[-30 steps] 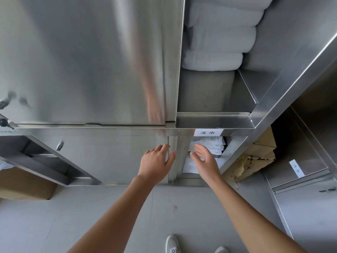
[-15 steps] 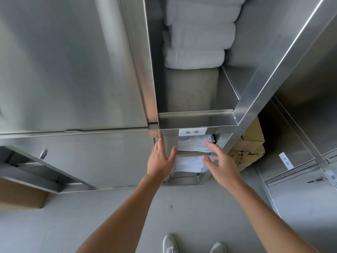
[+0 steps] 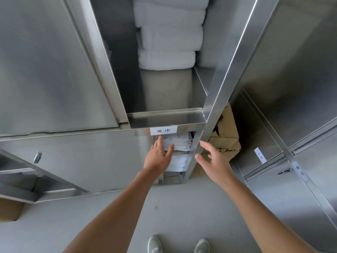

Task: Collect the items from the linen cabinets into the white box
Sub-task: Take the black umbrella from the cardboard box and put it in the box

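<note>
A steel linen cabinet point(image 3: 54, 70) stands in front of me with its sliding doors pushed left. Rolled white towels point(image 3: 167, 50) are stacked in the upper compartment. Below the shelf label, folded white linen point(image 3: 179, 143) lies in the lower compartment, with a second folded pile point(image 3: 177, 162) under it. My left hand point(image 3: 158, 156) is flat and open, its fingertips on the edge of the lower door and the upper pile. My right hand point(image 3: 213, 161) hovers open in front of the steel post point(image 3: 215, 110), holding nothing. No white box is in view.
Brown cardboard boxes point(image 3: 226, 136) sit in the dark compartment right of the post. A closed labelled cabinet point(image 3: 291, 179) with a lock is at the right. An open door frame point(image 3: 27, 172) and another cardboard box point(image 3: 11, 209) are at the lower left. My shoes point(image 3: 155, 245) stand on grey floor.
The doors have slid further left, widening the opening. My left hand has followed the lower door's edge onto the linen. My right hand has drawn back out of the compartment to the right.
</note>
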